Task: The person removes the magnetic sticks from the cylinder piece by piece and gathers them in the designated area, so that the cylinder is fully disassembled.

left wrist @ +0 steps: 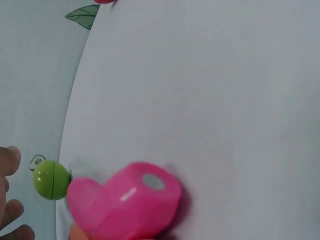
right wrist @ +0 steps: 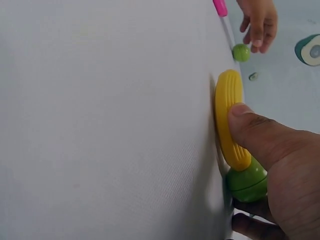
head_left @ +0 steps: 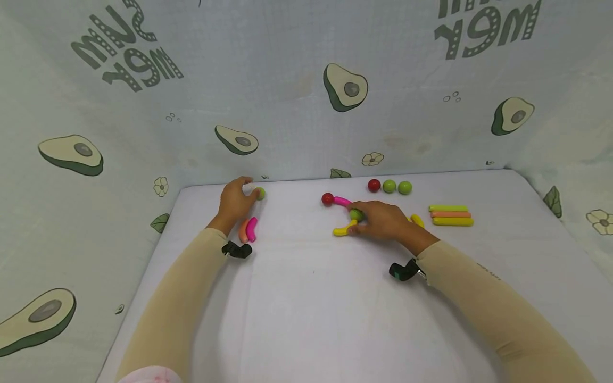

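My right hand pinches a yellow curved piece that meets a green ball. The right wrist view shows the thumb pressing on the yellow curved piece just above the green ball. A pink curved piece runs from that ball to a red ball. My left hand reaches toward another green ball by the back wall. Its fingertips stand just short of this green ball. Pink and orange curved pieces lie beside the left wrist.
A red ball and two green balls sit in a row at the back. Three straight sticks lie stacked at the right, with another yellow piece behind my right hand. Cloth walls with avocado prints enclose the white table.
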